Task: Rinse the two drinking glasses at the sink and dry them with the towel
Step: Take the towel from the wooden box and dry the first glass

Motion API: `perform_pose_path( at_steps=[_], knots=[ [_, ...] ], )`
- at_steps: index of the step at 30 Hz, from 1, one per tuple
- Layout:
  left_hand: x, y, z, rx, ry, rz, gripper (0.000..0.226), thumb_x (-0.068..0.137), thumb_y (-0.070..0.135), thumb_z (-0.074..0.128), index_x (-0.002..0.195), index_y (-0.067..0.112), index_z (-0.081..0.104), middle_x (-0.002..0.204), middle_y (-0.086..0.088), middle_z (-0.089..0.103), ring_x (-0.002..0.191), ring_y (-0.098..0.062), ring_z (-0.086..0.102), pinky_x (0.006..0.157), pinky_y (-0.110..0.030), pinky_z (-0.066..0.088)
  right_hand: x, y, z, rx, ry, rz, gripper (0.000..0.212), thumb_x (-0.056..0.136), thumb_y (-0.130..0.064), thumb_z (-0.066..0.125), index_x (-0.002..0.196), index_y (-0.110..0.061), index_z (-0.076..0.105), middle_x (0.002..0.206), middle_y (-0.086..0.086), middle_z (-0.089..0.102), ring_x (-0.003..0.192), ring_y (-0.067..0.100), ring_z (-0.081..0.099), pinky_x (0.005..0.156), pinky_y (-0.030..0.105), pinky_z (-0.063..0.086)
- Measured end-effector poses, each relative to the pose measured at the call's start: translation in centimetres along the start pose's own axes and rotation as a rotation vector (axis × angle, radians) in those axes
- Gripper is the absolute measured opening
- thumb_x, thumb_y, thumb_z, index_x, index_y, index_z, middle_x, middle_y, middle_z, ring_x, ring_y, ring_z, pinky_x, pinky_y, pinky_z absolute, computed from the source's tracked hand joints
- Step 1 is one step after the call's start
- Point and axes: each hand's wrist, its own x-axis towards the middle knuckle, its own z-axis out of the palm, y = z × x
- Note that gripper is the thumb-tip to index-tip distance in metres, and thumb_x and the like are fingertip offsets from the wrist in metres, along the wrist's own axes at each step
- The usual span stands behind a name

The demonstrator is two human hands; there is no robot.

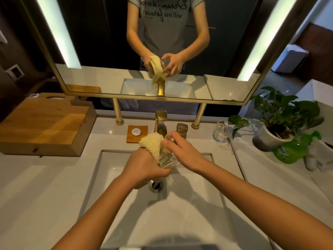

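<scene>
Over the white sink [126, 204] I hold a clear drinking glass [166, 159] between both hands. My left hand [142, 168] grips a pale yellow towel [152, 143] and presses it against the glass's left side. My right hand [182, 150] closes on the glass from the right, fingers over its rim. The second glass [220, 132] stands upright on the counter to the right of the tap, beside the plant. Part of the held glass is hidden by the towel and my fingers.
A gold tap [161, 121] and its handle [182, 129] stand behind the sink. A soap dish [137, 133] lies left of the tap. A wooden box [45, 125] sits at the left. A potted plant [277, 127] and green bottle [290, 150] crowd the right counter. A mirror [144, 51] rises behind.
</scene>
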Motion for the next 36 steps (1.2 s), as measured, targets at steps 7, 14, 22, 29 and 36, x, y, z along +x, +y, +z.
perform_pose_path(
  at_steps=[7,14,22,29,36],
  knots=[
    [1.2,-1.5,-3.1,-0.866,-0.531,-0.043,0.07,0.054,0.021,0.087,0.115,0.021,0.054,0.103,0.0,0.071,0.099,-0.02,0.068,0.078,-0.029,0.055,-0.4,-1.3,-1.4,-0.178,0.087,-0.465,0.05,0.077,-0.059,0.039,0.118,-0.032,0.048,0.104,-0.011,0.05,0.083,-0.007,0.047,0.065,0.023,0.036],
    [-0.3,-0.8,-2.2,-0.471,-0.313,-0.043,0.063,0.062,0.031,0.084,0.116,0.03,0.052,0.108,0.005,0.066,0.097,-0.013,0.066,0.09,-0.036,0.055,-0.9,-0.7,-1.3,-0.167,-0.058,-0.278,0.053,0.085,-0.062,0.042,0.129,-0.033,0.038,0.115,-0.007,0.05,0.09,0.001,0.052,0.069,0.024,0.049],
    [-2.1,-0.1,0.0,0.214,0.101,0.013,0.051,0.067,0.048,0.074,0.112,0.031,0.057,0.098,0.007,0.066,0.086,-0.011,0.062,0.072,-0.02,0.049,-2.0,0.3,1.5,0.351,-0.079,0.072,0.018,0.099,-0.044,0.045,0.1,-0.025,0.046,0.086,-0.01,0.052,0.057,-0.009,0.053,0.051,0.01,0.038],
    [-1.7,-0.3,-3.2,-0.595,-0.271,-0.047,0.064,0.058,0.021,0.087,0.112,0.034,0.055,0.106,0.008,0.069,0.096,-0.004,0.067,0.082,-0.023,0.055,-2.7,0.6,1.7,0.027,0.224,-0.377,0.046,0.077,-0.052,0.051,0.117,-0.029,0.044,0.1,-0.005,0.054,0.083,0.012,0.055,0.067,0.032,0.05],
    [-2.7,-0.9,-3.3,-0.69,-0.227,-0.093,0.064,0.065,0.004,0.082,0.114,0.032,0.054,0.109,0.004,0.069,0.098,-0.009,0.067,0.082,-0.024,0.055,-2.7,0.2,2.0,-0.22,0.32,-0.591,0.059,0.072,-0.056,0.056,0.121,-0.027,0.04,0.107,0.004,0.054,0.081,0.007,0.051,0.058,0.03,0.05]
  ],
)
